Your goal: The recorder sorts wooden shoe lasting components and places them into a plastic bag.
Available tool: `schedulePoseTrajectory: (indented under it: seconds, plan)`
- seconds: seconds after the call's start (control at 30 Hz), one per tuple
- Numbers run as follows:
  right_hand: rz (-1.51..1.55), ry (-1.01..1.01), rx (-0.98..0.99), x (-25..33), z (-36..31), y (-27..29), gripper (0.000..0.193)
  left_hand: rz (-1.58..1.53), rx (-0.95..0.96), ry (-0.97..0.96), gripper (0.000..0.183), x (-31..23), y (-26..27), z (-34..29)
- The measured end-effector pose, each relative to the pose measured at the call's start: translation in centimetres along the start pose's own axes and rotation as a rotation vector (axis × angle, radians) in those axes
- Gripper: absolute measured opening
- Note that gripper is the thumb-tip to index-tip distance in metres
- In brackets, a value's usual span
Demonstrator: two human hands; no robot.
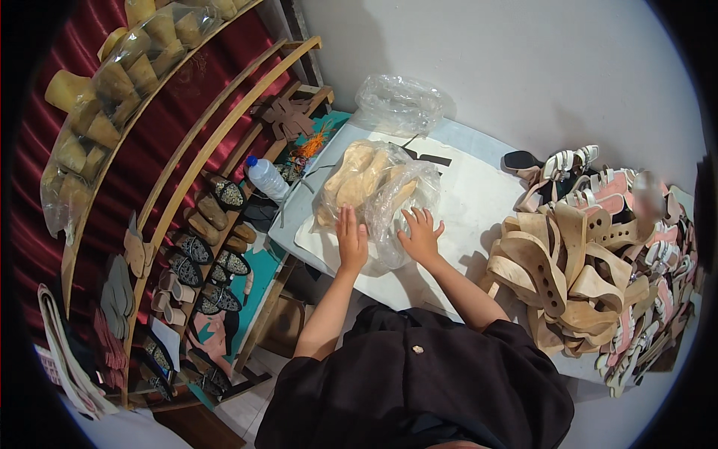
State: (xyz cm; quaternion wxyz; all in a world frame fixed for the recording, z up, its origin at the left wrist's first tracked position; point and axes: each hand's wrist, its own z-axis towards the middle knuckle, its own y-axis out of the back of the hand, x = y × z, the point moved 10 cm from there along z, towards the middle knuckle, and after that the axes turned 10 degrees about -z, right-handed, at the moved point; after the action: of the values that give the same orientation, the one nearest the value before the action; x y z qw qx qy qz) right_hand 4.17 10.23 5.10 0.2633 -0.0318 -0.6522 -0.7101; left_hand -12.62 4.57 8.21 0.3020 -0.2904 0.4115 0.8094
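While our left hand and right hand are standing open, we're seemingly handling the clear bag beyond them, needing a grip.

The left hand is near the frame's centre, fingers extended toward the top. The right hand, right of centre, has its fingers spread. The left forearm slants up rightward, the right forearm up leftward.
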Motion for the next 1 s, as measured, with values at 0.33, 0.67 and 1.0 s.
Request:
schedulePoseTrajectory:
  seconds: [0.33,0.67,1.0]
  plan:
    - [-0.033,-0.035,-0.087,-1.0,-2.5,3.5,0.05,-0.414,-0.342,-0.1,0.055,-6.9,4.8,0.4]
    - [0.177,-0.245,-0.316,-6.2,-8.8,9.9,0.045,-0.164,-0.227,-0.118,0.071,-11.3,2.3,2.1]
    - [0.109,-0.376,0.024,-7.6,-2.2,0.8,0.055,0.091,0.567,-0.678,0.032,-18.0,-6.7,4.1]
